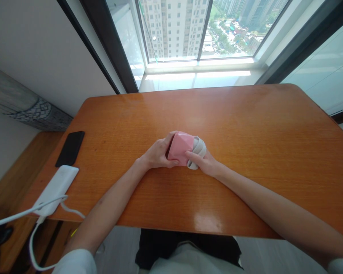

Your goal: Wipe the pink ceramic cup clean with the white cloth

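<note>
At the table: pink block, white coil, clamped between left hand, right hand.
We are judging the block light, stiff; grip ends.

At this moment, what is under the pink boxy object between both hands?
The glossy brown wooden table shows around the pink object; what lies directly beneath it is covered.

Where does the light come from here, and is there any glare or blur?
Head view: daylight seems to enter through the window, leaving the sill partly washed out; head view: pale glare on the table near its front edge; head view: no strong blur on the left hand, right hand or pink object.
</note>
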`<state>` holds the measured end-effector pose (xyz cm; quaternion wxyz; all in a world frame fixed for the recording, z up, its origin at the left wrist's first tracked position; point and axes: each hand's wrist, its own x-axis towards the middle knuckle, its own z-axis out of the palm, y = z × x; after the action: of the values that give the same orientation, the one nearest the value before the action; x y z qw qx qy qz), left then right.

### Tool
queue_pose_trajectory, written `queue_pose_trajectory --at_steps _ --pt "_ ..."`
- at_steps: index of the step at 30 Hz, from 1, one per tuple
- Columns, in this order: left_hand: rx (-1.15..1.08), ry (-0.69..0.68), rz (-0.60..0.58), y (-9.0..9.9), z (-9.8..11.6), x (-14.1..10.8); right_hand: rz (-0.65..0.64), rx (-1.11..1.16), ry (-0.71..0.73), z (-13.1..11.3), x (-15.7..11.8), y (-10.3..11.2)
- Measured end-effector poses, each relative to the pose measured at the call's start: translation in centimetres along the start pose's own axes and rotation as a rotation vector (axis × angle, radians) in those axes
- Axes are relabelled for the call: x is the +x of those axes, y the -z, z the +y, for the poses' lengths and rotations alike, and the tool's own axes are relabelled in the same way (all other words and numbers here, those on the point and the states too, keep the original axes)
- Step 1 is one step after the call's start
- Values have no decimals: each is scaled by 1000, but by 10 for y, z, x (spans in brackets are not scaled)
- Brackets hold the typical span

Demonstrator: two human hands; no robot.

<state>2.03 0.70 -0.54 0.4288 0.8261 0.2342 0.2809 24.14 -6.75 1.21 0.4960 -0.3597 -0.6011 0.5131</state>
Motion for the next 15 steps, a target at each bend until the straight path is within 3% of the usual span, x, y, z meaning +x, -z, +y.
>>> queue_pose_trajectory --at_steps 5,8,12,15 --pt "-23 -9 -13 0 0 -1 -129 -271 248 -5 1 1" --pt "-34 -14 -23 0 0 0 -135 -471 374 -1 0 3" --pt "-61 -16 -34 2 0 1 -117 -670 481 5 -2 5" --pt "-68 -13 -37 2 1 1 -88 -740 480 11 -4 3"
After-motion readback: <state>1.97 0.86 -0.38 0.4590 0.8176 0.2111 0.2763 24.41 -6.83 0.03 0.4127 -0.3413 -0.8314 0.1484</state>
